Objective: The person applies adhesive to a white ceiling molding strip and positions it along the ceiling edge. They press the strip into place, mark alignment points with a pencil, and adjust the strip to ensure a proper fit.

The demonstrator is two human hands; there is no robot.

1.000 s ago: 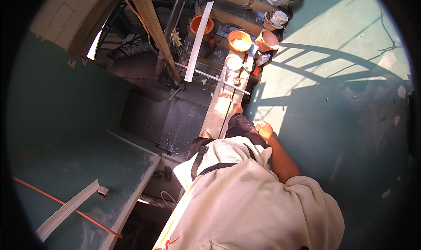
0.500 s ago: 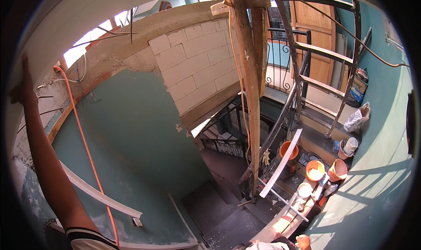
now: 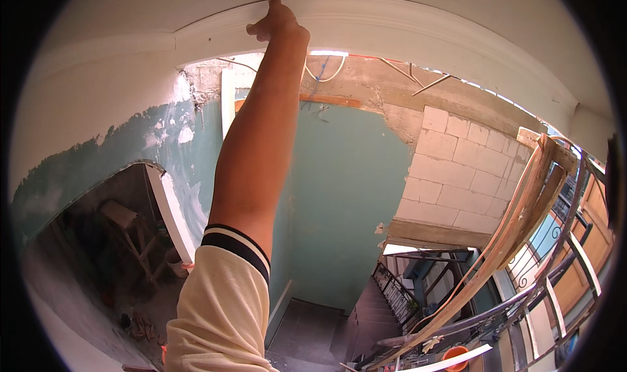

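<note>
My left arm (image 3: 255, 143), in a cream sleeve with dark bands at its cuff, reaches up through the middle of the picture. At its end my left hand (image 3: 277, 23) lies against a long white cornice moulding (image 3: 392, 16) just under the ceiling (image 3: 215, 3). One finger points up to the seam where moulding and ceiling meet; others stick out to the left, apart from it. Nothing is seen held in the hand. Left of the hand, a joint line marks the moulding's end near another stretch of white trim (image 3: 117, 52). My right hand is out of view.
A stairwell drops below, beside a green wall (image 3: 346, 209) and bare blocks (image 3: 450, 170). Bent rods (image 3: 418, 81) jut from the concrete. Right stand wooden posts (image 3: 483, 261), a metal ladder (image 3: 562, 294) and an orange bucket (image 3: 455, 356). An arched opening (image 3: 111, 241) lies left.
The view has swung left and up. My left hand, at the far left edge before, now shows at top centre, still against the white moulding. A hand at the bottom edge has left view.
</note>
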